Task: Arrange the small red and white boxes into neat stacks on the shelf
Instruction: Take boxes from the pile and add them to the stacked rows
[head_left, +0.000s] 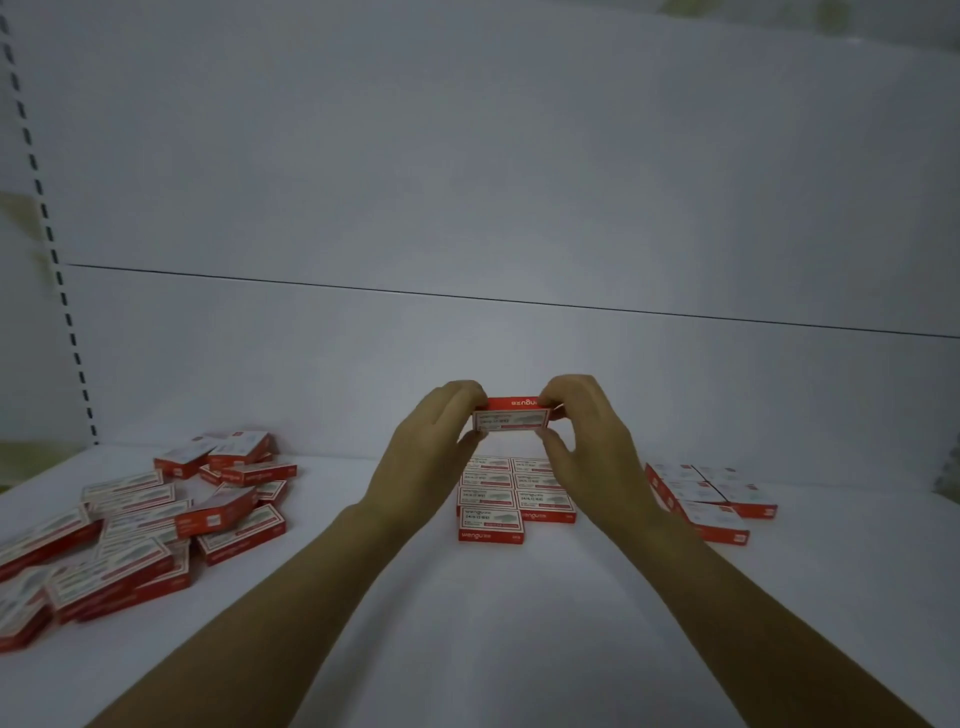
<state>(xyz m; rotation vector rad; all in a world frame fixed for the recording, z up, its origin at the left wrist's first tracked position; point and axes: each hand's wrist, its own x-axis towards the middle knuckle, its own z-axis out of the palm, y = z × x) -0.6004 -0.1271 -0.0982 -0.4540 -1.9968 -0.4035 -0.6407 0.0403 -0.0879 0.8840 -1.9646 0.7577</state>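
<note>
Head view: left hand (434, 441) and right hand (582, 441) pinch one box (511, 418) by its ends, squaring it above the middle stack (511, 496).

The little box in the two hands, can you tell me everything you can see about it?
The small red and white cardboard box is a flat rectangle, with a white printed label facing the camera and a red top edge bearing white lettering. It looks closed and undamaged. It is held level in the air, above the tidy rows of matching boxes on the white shelf. The left hand pinches its left end and the right hand pinches its right end.
</note>
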